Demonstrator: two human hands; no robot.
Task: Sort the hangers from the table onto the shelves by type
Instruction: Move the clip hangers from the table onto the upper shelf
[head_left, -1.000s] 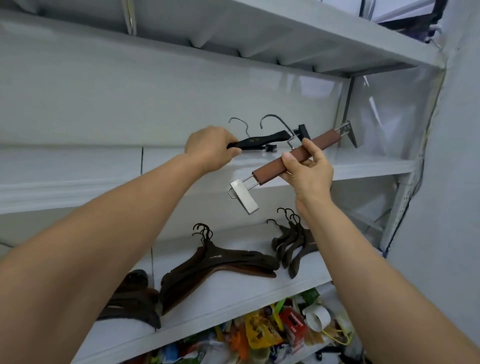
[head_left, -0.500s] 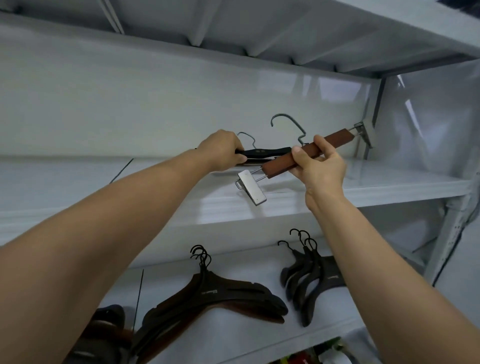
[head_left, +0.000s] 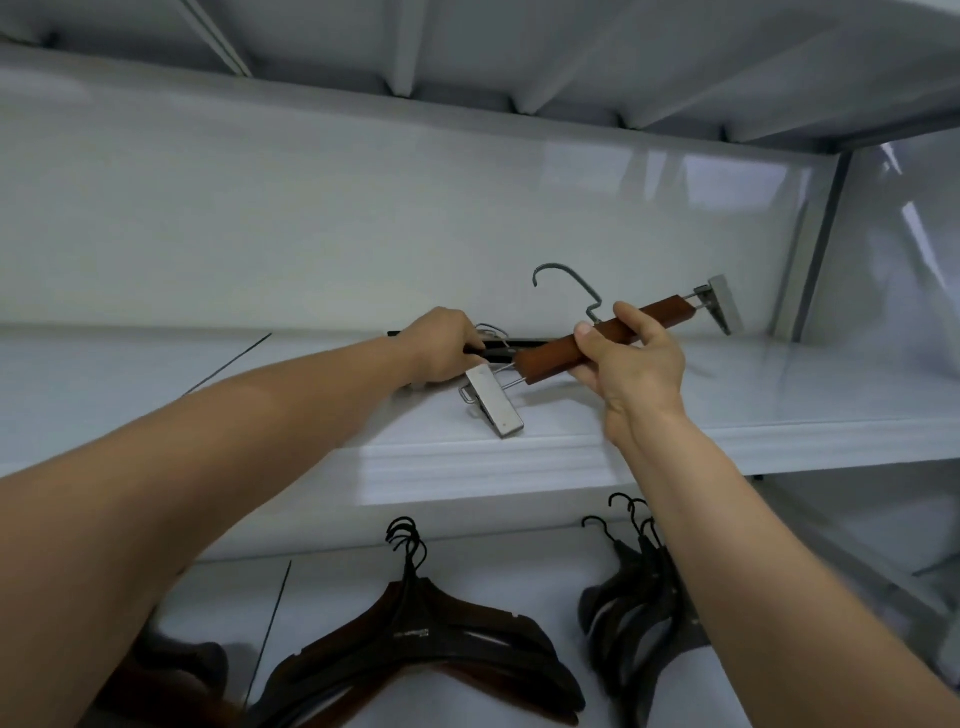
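My right hand (head_left: 631, 358) grips a brown wooden clip hanger (head_left: 550, 356) by its bar, tilted, with a metal clip at each end and its grey hook pointing up. Its lower clip hangs just above the white upper shelf (head_left: 727, 410). My left hand (head_left: 441, 345) holds a black clip hanger (head_left: 511, 344) low over the same shelf, just behind the brown one. Most of the black hanger is hidden by my hand and the brown bar.
On the lower shelf (head_left: 332, 587) lie a stack of dark suit hangers (head_left: 431, 644) at centre, a smaller dark stack (head_left: 634, 603) under my right forearm, and more dark hangers at the bottom left. Another shelf runs overhead. A metal upright (head_left: 815, 234) stands at the right.
Both hands have moved the two hangers down and onto the upper shelf level; the black hanger now lies low over the shelf. My view has risen toward that shelf.
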